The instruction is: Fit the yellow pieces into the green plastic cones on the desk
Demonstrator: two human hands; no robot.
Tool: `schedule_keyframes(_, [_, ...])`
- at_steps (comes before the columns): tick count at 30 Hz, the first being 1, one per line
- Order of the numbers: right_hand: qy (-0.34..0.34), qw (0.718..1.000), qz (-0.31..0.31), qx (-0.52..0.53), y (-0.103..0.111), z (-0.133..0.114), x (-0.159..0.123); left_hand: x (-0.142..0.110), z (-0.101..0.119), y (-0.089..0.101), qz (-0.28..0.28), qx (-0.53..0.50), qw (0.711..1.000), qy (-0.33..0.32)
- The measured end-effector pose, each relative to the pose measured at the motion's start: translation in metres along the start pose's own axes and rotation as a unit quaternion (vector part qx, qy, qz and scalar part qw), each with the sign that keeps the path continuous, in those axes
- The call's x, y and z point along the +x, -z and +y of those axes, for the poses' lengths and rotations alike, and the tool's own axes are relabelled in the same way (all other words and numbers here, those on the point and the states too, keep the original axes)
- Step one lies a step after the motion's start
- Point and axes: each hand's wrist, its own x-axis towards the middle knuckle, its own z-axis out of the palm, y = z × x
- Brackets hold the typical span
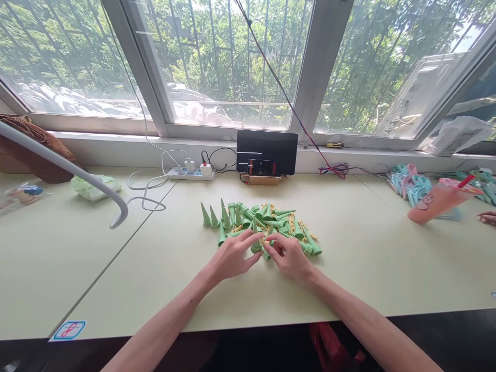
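In the middle of the table lies a heap of green plastic cones (pixel 239 213) mixed with small yellow pieces (pixel 312 236). Some cones stand upright at its left side; others lie on their sides. At the heap's near edge, my left hand (pixel 235 254) curls its thumb and fingers around an upright green cone (pixel 256 246). My right hand (pixel 290 254) meets it from the right, thumb and index finger closed near the cone. A small yellowish piece (pixel 264 241) shows at these fingertips, partly hidden by them.
Behind the heap, a phone (pixel 264 168) leans against a dark tablet (pixel 267 144). A power strip (pixel 191 173) with cables lies back left; a grey curved bar (pixel 77 173) crosses the left. A pink drink cup (pixel 437 200) tilts at right, near another person's hand (pixel 487 217).
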Motion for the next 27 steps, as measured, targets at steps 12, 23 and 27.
schedule_keyframes(12, [-0.008,1.000,0.001,0.006,0.0011,-0.0029,0.0015,-0.0005,0.0003,-0.0002,0.000,0.000,1.000,-0.003])
schedule_keyframes(23, [-0.012,1.000,-0.001,0.016,0.0017,-0.0028,0.0010,0.0009,0.0008,0.0010,0.000,0.003,1.000,0.002])
schedule_keyframes(27, [-0.006,1.000,-0.008,0.016,0.0006,-0.0007,0.0003,0.0007,0.0006,0.0009,-0.002,0.008,1.000,0.005])
